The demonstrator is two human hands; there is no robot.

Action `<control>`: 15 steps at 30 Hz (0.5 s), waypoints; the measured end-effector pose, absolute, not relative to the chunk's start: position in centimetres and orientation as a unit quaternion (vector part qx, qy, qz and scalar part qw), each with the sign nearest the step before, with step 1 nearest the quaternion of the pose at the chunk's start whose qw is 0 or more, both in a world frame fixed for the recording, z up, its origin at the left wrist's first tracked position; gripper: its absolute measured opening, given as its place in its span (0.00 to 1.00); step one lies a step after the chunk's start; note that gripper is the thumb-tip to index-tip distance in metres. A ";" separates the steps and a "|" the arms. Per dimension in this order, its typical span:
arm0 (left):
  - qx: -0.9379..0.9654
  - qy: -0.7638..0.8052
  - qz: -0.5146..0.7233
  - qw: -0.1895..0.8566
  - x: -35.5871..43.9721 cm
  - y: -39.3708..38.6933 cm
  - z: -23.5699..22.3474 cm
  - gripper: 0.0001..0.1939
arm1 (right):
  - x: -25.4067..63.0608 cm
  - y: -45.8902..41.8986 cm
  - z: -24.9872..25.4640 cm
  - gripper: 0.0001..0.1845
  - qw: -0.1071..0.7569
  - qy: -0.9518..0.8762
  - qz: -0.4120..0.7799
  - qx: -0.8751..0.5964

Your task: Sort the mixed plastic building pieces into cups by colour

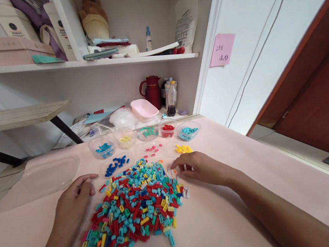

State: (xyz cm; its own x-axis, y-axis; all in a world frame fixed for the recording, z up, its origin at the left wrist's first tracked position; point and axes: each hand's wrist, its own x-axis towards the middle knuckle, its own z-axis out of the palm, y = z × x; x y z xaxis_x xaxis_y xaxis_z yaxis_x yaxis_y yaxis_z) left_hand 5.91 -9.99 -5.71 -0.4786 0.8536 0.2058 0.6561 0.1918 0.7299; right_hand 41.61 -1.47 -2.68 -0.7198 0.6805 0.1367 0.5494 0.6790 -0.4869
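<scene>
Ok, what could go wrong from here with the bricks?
The right hand is close to the white and orange bricks; a bump might scatter them.
The mixed pile lies close to the dark blue bricks, so strays could slide in among them.
Pale yellow bricks and bright yellow bricks might get confused, both being yellow.

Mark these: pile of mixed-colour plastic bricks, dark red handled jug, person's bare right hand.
Pile of mixed-colour plastic bricks [139, 203]: head view, middle of heap.
Dark red handled jug [153, 94]: head view, front of body.
Person's bare right hand [198, 166]: head view, back of hand.
</scene>
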 end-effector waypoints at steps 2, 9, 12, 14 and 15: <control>0.490 0.764 0.398 0.129 5.9 -10.0 -5.7 0.19 | 41.5 -1.6 -2.7 0.17 0.155 -0.908 0.214 -0.324; 0.498 0.766 0.390 0.113 5.7 -10.0 -5.9 0.15 | 40.8 -2.2 -2.7 0.15 0.144 -0.914 0.261 -0.273; 0.500 0.766 0.390 0.107 5.8 -10.0 -5.9 0.15 | 40.5 -2.1 -3.1 0.13 0.144 -0.917 0.233 -0.291; 0.504 0.764 0.391 0.102 5.9 -10.0 -5.8 0.16 | 40.6 -1.9 -3.3 0.13 0.152 -0.915 0.215 -0.305; 0.506 0.763 0.391 0.101 5.9 -10.0 -5.7 0.16 | 40.7 -1.8 -3.3 0.14 0.155 -0.914 0.211 -0.310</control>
State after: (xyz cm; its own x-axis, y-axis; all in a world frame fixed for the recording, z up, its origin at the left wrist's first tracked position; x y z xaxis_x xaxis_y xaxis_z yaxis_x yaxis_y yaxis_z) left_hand 5.94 -9.97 -5.70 -0.4681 0.8504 0.2402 0.6919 0.1836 0.6983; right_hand 40.74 -1.78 -3.27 -0.7594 0.6326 0.1522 0.5017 0.7183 -0.4821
